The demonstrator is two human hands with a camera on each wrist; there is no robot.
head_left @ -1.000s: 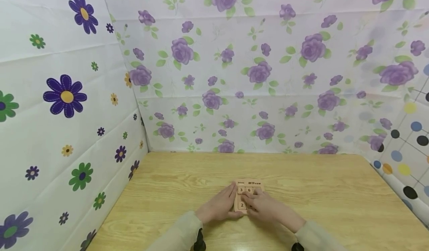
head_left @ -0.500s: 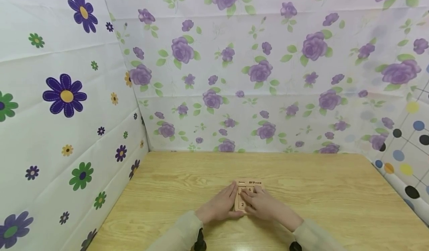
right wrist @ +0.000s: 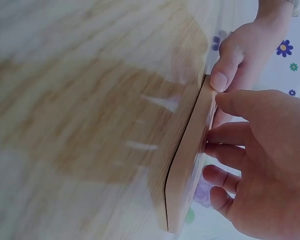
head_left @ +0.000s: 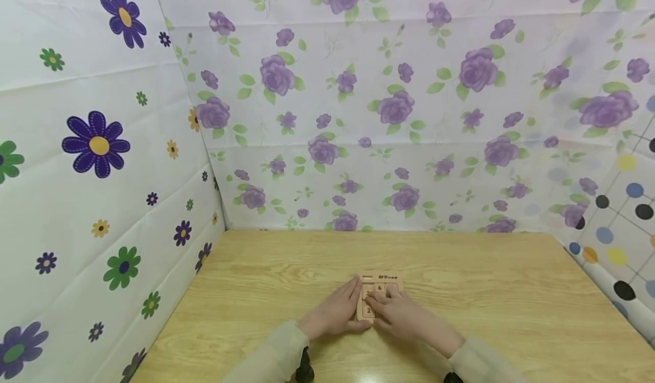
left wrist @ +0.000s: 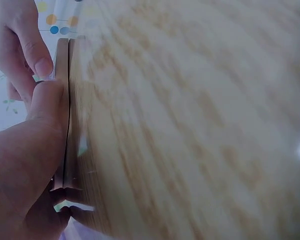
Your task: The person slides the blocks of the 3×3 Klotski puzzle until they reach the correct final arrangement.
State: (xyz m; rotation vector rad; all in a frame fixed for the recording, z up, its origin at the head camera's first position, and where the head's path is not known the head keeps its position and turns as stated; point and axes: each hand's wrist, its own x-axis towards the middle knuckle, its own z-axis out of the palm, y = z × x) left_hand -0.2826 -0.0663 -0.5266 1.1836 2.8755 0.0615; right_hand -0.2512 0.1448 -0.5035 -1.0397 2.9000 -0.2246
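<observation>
A wooden number sliding puzzle (head_left: 380, 275) lies flat on the table between both hands. My left hand (head_left: 335, 312) holds it at the near left corner, fingers along its left side and thumb at the near edge. Fingertips of my right hand (head_left: 409, 317) rest on the tiles, one at the tile marked 3 (head_left: 365, 292). That tile sits a little lower than the tile marked 6 (head_left: 380, 287); the tile marked 2 (head_left: 368, 311) is nearer to me. The right hand hides the other tiles. In the right wrist view, the puzzle's thick edge (right wrist: 186, 160) shows, right thumb beside it.
The light wooden table (head_left: 286, 263) extends around the puzzle on all sides. Behind it hangs a cloth with purple roses (head_left: 322, 150). A daisy-patterned cloth (head_left: 123, 212) stands at the left, and a dotted one (head_left: 614, 218) at the right.
The tile marked 3 has slid slightly toward me under the right fingertips, away from the row of the 6. The left hand stays in place.
</observation>
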